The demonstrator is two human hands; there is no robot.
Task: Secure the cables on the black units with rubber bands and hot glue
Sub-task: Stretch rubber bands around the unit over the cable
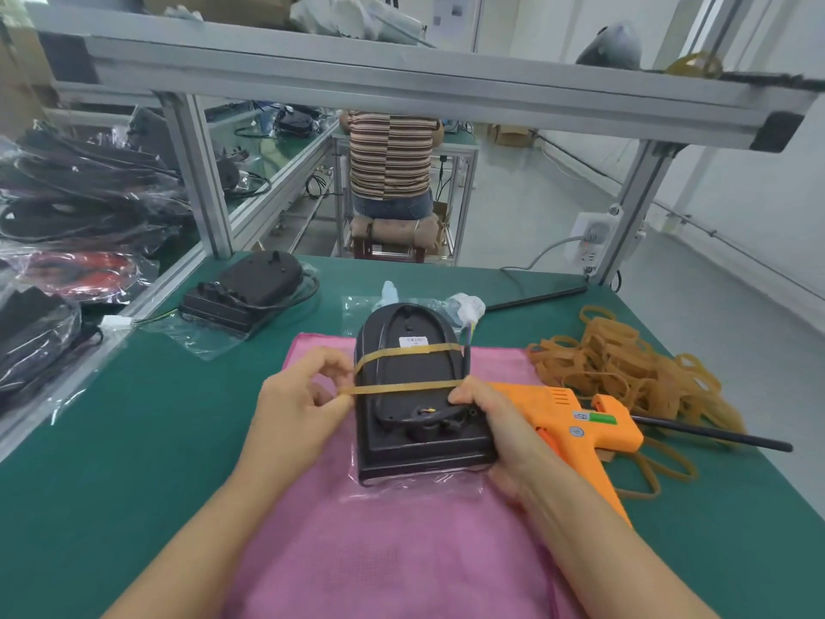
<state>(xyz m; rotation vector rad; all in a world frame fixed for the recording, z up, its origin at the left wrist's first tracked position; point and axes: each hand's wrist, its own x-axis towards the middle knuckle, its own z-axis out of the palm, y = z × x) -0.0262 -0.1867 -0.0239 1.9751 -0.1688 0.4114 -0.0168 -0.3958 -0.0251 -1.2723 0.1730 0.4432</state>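
Pink mesh cloth (402, 551) lies closest to you, spread over the green bench mat (111, 462), and both your forearms reach across it. On the cloth sits the black unit (415, 422), underside up, on a piece of clear plastic film. Your left hand (299, 413) is at its left edge, thumb and fingers pinching a stretched rubber band (402, 387) that runs straight across the unit. Your right hand (495, 435) curls round the unit's right edge, thumb pressing on the other end of that band. A second band (406, 352) already wraps the unit further up, and a black cable (466, 355) stands up at the right side beside it. Just right of your right hand, the orange hot glue gun (585, 431) lies on its side, partly on the cloth. Beyond it is a loose heap of rubber bands (625, 364). Further left on the mat rests another black unit (254, 292) with its cable, on clear plastic. Bagged black cables (76, 203) pile up on the far left. Past the aluminium frame (357, 82), a person in a striped shirt (390, 158) sits with their back to you.
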